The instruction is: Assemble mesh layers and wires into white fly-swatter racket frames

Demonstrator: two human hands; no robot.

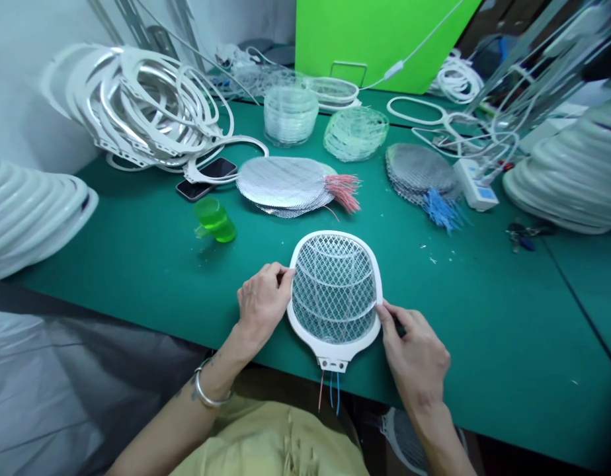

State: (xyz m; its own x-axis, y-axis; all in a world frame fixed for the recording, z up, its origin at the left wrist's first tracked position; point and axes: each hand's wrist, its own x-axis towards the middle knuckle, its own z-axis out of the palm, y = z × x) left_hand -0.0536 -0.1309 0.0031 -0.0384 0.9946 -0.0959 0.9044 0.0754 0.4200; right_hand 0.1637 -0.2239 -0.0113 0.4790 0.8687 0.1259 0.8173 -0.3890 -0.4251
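racket head (334, 289) at the near edge of the counter (484, 317), left hand (264, 297) and right hand (418, 354) with fingers pinched on its rim (330, 350). uneven pressure could spring it apart (likeliest, guessing); dangling wires (338, 393) could snag, pull loose.

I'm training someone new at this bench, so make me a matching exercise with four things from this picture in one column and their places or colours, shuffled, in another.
Things:
1. racket head
2. phone
3. bracelet
4. panel

Places or colours:
A. bright green, at the back
B. between the left hand and right hand
C. silver, around the left wrist
D. partly covered by a white frame

Pairs: 1-B, 2-D, 3-C, 4-A
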